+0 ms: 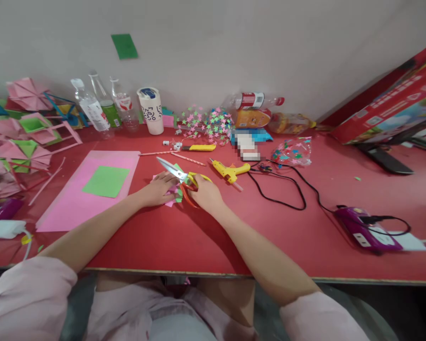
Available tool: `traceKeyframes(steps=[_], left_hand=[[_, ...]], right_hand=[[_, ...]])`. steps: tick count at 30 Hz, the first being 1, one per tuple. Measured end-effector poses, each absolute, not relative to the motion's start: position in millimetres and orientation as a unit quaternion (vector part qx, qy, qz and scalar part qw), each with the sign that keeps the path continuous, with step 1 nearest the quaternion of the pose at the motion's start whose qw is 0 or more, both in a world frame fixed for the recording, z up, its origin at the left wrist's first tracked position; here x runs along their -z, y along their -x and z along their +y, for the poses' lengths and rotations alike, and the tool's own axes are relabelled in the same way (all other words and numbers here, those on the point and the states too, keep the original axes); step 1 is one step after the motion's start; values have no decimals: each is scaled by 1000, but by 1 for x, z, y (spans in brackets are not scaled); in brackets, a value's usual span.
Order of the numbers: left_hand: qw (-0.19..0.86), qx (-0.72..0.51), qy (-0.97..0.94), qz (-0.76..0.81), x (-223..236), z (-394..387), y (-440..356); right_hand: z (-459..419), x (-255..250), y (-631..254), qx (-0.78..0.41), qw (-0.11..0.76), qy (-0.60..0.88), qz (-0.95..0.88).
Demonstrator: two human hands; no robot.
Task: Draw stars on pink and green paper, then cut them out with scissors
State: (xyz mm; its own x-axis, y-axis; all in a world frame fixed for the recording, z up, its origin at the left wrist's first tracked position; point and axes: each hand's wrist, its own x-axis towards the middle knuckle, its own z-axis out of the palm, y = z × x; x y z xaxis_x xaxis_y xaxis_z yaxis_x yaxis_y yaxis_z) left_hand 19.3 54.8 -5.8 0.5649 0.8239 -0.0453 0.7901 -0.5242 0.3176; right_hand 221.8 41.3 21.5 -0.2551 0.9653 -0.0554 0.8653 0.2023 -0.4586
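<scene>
My right hand [206,193] is closed round the yellow and orange handles of a pair of scissors [175,171]. The metal blades point up and to the left, above my left hand [159,188]. That hand lies low over the red table [156,241], its fingers resting on small pink and green paper pieces [178,195]. Whether it grips any of them is hidden. Left of it, a green paper square [106,181] lies on a larger pink sheet [67,203]. A yellow glue gun [230,170] rests just right of my right hand.
Behind the hands lie a yellow utility knife [202,148] and striped straws [188,158]. Bottles [128,111], a cup [151,111] and bags of paper stars [218,124] line the wall. Folded paper models [28,128] crowd the left. A black cord [301,177] runs to a purple power strip [365,229].
</scene>
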Motion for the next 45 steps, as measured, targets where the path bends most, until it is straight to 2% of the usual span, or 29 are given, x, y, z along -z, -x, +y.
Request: traceKeyframes(steps=[6, 11, 14, 17, 23, 31, 38, 41, 45], left_hand=[[220, -67, -837, 496, 8, 20, 12], [275, -155, -826, 468, -2, 27, 8], [253, -202, -810, 489, -5, 52, -1], [232, -193, -829, 471, -1, 73, -9], [244, -191, -829, 465, 6, 75, -10], [392, -266, -722, 504, -3, 73, -1], [470, -306, -684, 466, -5, 66, -5], [464, -315, -703, 438, -5, 63, -8], [404, -283, -737, 462, -2, 63, -5]], right_hand=[[16, -27, -207, -246, 123, 533, -800], [20, -26, -210, -299, 196, 539, -762], [32, -24, -217, -301, 254, 564, -726], [43, -21, -225, -308, 294, 586, -690], [50, -17, -227, -316, 311, 591, -674], [47, -12, -225, -344, 304, 576, -676], [37, -6, -213, -484, 339, 511, -624], [33, -5, -209, -483, 373, 504, -610], [36, -4, -212, -452, 431, 515, -588]])
